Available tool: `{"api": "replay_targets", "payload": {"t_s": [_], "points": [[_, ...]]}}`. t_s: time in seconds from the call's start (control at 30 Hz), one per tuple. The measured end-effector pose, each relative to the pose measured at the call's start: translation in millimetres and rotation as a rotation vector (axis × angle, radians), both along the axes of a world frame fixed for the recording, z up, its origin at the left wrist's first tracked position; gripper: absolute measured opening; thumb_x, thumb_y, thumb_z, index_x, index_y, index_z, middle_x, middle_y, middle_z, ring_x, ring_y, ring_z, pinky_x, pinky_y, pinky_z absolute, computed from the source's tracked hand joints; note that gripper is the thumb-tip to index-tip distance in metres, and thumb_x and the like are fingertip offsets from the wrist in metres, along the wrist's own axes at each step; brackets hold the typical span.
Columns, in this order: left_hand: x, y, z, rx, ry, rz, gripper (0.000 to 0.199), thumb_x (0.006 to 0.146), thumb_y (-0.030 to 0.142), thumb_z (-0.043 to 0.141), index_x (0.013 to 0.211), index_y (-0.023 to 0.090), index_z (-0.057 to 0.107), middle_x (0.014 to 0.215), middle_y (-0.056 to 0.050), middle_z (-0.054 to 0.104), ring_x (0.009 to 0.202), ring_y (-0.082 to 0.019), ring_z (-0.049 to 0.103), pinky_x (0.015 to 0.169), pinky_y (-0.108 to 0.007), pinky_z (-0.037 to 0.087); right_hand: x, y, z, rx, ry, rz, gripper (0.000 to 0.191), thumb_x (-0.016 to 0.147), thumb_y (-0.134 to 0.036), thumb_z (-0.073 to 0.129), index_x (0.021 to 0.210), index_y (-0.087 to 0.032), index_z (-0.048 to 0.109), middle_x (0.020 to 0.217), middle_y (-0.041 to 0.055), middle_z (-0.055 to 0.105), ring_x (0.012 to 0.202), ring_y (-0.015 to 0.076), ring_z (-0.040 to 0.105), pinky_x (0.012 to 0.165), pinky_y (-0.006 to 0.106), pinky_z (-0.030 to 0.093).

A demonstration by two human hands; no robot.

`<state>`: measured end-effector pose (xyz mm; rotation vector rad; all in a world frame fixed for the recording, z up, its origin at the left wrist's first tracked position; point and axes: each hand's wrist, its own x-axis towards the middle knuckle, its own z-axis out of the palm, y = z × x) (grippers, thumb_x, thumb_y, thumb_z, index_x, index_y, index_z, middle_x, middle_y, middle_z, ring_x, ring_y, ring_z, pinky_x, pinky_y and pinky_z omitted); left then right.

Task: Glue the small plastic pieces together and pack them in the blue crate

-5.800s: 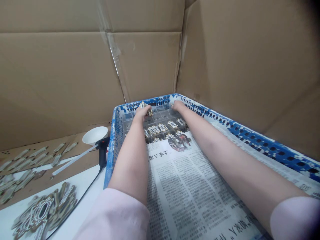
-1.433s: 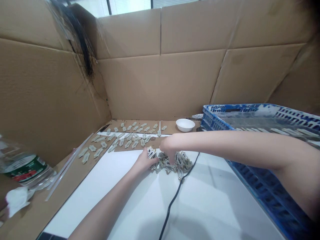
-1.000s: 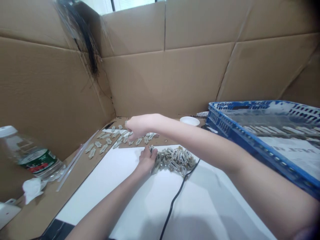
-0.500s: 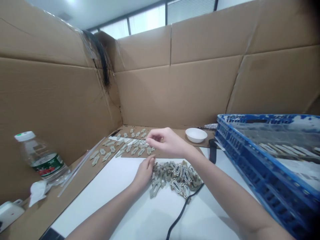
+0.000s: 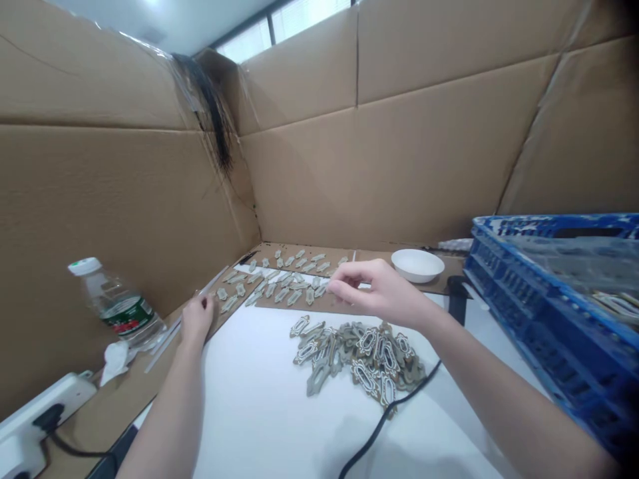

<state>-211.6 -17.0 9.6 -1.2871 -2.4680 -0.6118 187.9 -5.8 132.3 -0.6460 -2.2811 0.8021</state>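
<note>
My left hand [image 5: 197, 318] is at the left edge of the board, fingers curled, beside the clear plastic strips [image 5: 172, 331] and the leftmost of the flat ornate pieces [image 5: 229, 304]. Whatever it may pinch is hidden. My right hand [image 5: 372, 291] hovers with thumb and forefinger close together at the right end of the scattered pieces [image 5: 294, 297]; anything between the fingertips is too small to make out. Below it, a heap of similar ornate frame-like pieces [image 5: 367, 356], some with white outlines, lies on the white board [image 5: 249, 399].
At the back stands a white bowl [image 5: 417, 266]. A blue plastic crate [image 5: 539, 339] fills the right side. A black cable [image 5: 367, 442] runs past the heap. On the left are a water bottle [image 5: 122, 309], a crumpled tissue [image 5: 116, 362] and a power strip [image 5: 64, 399]. Cardboard walls [image 5: 419, 153] surround the table.
My left hand has gone from the heap to the left edge by the strips, uncovering the heap's left end. My right hand stays over the scattered pieces, slightly further right. The view has shifted.
</note>
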Motion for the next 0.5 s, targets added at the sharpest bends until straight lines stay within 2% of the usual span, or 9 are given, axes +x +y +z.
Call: {"api": "replay_targets", "payload": {"t_s": [0.13,0.3,0.4,0.5], "points": [[-5,-2,-6.0,-0.059,0.026,-0.08,0.033,0.074,0.042,0.042,0.082,0.015,0.059,0.089,-0.011,0.062,0.085,-0.023,0.056,0.075,-0.029,0.041,1,3,-1.8,0.022,-0.023,-0.034,0.027,0.08,-0.036,0.041,0.07,-0.016,0.057,0.064,0.0006,0.055,0.059,0.0089,0.047,0.054,0.021,0.034],[-9,-3,-0.4,-0.159,-0.045,-0.086,0.02,0.07,0.023,0.047,0.085,0.015,0.058,0.085,-0.009,0.064,0.079,-0.02,0.059,0.071,-0.025,0.043,1,10,-3.8,0.033,-0.056,-0.063,0.03,0.08,-0.039,0.04,0.07,-0.017,0.058,0.064,0.0008,0.056,0.059,0.0096,0.047,0.054,0.022,0.034],[-12,-8,1.6,-0.219,-0.035,-0.057,0.023,0.067,0.015,0.048,0.086,0.015,0.058,0.085,-0.009,0.065,0.079,-0.02,0.059,0.07,-0.026,0.043,0,15,-5.2,0.021,-0.068,-0.079,0.031,0.08,-0.039,0.04,0.07,-0.017,0.058,0.063,0.0006,0.055,0.057,0.0095,0.047,0.053,0.022,0.034],[-12,-13,2.8,-0.281,-0.026,-0.08,0.024,0.063,0.01,0.048,0.082,0.015,0.061,0.089,-0.009,0.065,0.083,-0.022,0.059,0.073,-0.027,0.042,0,18,-7.0,0.001,-0.087,-0.073,0.03,0.08,-0.039,0.04,0.069,-0.017,0.057,0.063,0.0001,0.055,0.057,0.0093,0.048,0.052,0.022,0.034]]}}
